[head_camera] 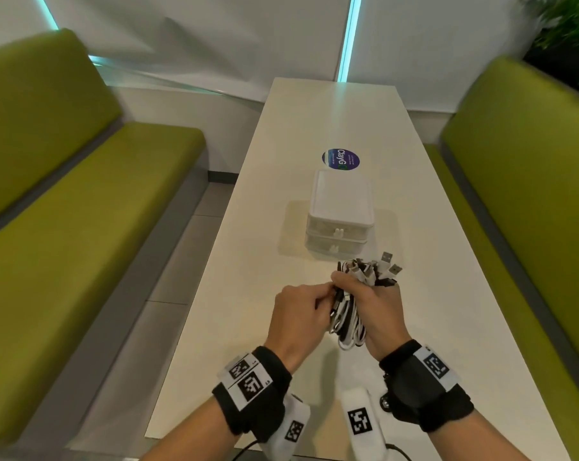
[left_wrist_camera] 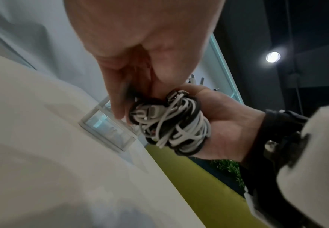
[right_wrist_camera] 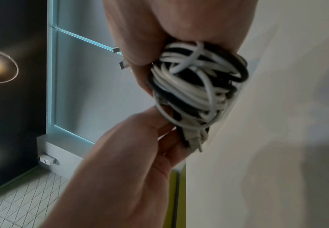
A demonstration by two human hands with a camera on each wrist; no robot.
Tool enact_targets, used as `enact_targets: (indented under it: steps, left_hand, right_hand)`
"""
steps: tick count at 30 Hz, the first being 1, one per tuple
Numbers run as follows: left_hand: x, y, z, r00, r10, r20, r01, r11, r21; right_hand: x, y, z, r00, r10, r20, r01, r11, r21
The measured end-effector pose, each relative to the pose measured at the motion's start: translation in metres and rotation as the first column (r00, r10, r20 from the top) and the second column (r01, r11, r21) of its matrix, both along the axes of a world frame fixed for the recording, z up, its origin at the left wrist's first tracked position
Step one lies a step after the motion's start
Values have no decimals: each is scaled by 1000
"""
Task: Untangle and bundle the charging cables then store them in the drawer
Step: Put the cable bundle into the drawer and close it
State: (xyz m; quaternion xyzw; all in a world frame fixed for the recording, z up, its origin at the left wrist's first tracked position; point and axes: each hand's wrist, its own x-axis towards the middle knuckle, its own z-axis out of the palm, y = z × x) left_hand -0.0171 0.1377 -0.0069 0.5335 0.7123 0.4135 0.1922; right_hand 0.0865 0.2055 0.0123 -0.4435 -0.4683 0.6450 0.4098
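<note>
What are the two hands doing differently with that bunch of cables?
The right hand wraps its whole fist around the cable bundle and carries it above the table; the left hand only pinches strands at the bundle's side with its fingers. The right hand sits nearer the drawer unit, with plugs sticking out above it; the left holds none. Both wear black wrist straps.

The right hand [head_camera: 374,314] hides the cable bundle's [head_camera: 349,319] middle.

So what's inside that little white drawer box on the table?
Both drawers of the drawer box are closed, and their frosted fronts hide the insides. The cable bundle is outside it, gripped by the right hand and pinched by the left hand.
</note>
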Motion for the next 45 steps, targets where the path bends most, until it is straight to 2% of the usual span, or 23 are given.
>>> enact_targets:
  steps: [3,5,9,13,16,19,20,21,24,27,30,37,41,45]
  left_hand:
    - [3,6,4,991,-86,-104,80,995,-61]
    - [3,8,8,986,-134,-103,127,989,-77]
    - [-3,21,9,957,-233,-176,212,969,-128]
    - [-12,41,3,903,-357,-240,329,932,-148]
    - [-11,49,-4,912,-318,-260,301,948,-104]
    - [-12,59,-6,984,-141,-108,138,990,-34]
    - [-16,64,-7,995,-77,-62,74,996,-45]
    - [-20,71,-8,996,-42,-73,36,996,-81]
    - [-26,93,-17,963,-95,-254,46,980,-193]
    - [-20,109,-21,920,-140,-366,67,976,-206]
    - [-13,118,-24,849,-174,-499,85,977,-196]
    - [-4,117,-35,778,-287,-558,161,951,-265]
    - [0,101,-31,783,-314,-537,174,940,-295]
    - [9,62,-32,794,-344,-502,214,930,-299]
  right_hand:
    - [1,1,-2,998,-59,25,58,998,28]
    - [0,3,-4,997,-71,17,71,997,23]
    - [2,13,-5,998,-8,-58,2,994,-113]
    - [8,28,-9,1000,25,1,-25,991,-135]
    - [9,44,-5,998,23,59,-19,997,-71]
    - [8,70,-4,979,-16,203,-2,996,87]
    - [8,79,-5,964,-23,265,-18,989,150]
    - [7,89,-6,942,-14,336,-58,977,204]
    - [3,110,-3,810,60,583,-278,915,292]
    - [-3,123,1,685,143,714,-444,859,254]
    - [-2,130,-4,582,210,786,-511,846,152]
    - [6,130,4,531,255,808,-559,822,108]
    - [15,117,6,503,283,817,-576,814,72]
    - [25,85,7,507,295,810,-577,814,65]
